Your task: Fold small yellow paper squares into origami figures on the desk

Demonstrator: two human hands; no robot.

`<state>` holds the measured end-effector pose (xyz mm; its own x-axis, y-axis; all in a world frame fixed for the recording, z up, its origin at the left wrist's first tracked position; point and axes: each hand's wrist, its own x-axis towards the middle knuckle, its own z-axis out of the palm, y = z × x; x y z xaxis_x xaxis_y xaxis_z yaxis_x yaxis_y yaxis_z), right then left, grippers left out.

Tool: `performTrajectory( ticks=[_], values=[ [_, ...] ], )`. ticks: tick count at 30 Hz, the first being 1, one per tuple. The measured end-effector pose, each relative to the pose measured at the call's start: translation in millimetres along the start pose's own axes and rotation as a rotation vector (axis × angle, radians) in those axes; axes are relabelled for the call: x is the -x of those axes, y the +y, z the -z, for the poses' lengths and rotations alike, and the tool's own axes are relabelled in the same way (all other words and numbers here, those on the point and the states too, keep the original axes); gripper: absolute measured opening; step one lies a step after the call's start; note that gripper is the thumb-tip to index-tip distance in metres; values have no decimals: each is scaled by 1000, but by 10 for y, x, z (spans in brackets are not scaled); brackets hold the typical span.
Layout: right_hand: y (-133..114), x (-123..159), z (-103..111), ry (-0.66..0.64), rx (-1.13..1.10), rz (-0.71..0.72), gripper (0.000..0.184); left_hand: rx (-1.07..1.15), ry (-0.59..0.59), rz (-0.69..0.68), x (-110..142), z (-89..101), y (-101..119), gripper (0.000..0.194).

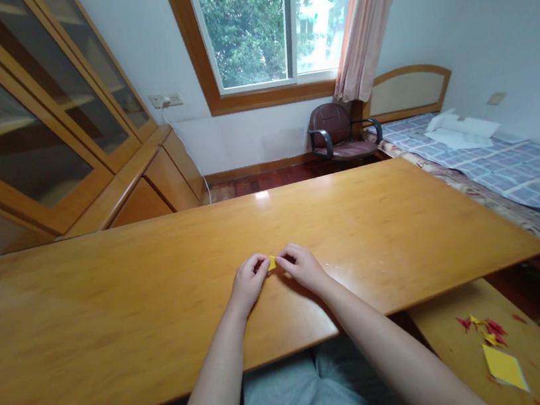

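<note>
Wooden desk spans my remote view: at its middle I have left hand and right hand pinching yellow paper, seemingly part-folded, while past its near-right edge folded pieces look finished and a yellow square unworked.

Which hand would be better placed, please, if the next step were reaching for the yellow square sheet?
Probably the right hand: the yellow square sheet lies on that side, farther from the left hand. Both hands hold the small yellow piece, so the right would need freeing first.
</note>
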<state>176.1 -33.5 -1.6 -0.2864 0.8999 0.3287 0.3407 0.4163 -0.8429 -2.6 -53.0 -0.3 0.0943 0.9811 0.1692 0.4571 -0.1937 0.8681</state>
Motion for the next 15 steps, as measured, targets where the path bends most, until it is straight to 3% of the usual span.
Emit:
performTrajectory(
  ticks=[8,15],
  values=[
    [3,16,-13,1,-10,12,10,-87,-70,-49,12,11,62,27],
    [-4,19,12,68,-33,-6,15,-16,-85,-17,15,-7,50,26]
  ],
)
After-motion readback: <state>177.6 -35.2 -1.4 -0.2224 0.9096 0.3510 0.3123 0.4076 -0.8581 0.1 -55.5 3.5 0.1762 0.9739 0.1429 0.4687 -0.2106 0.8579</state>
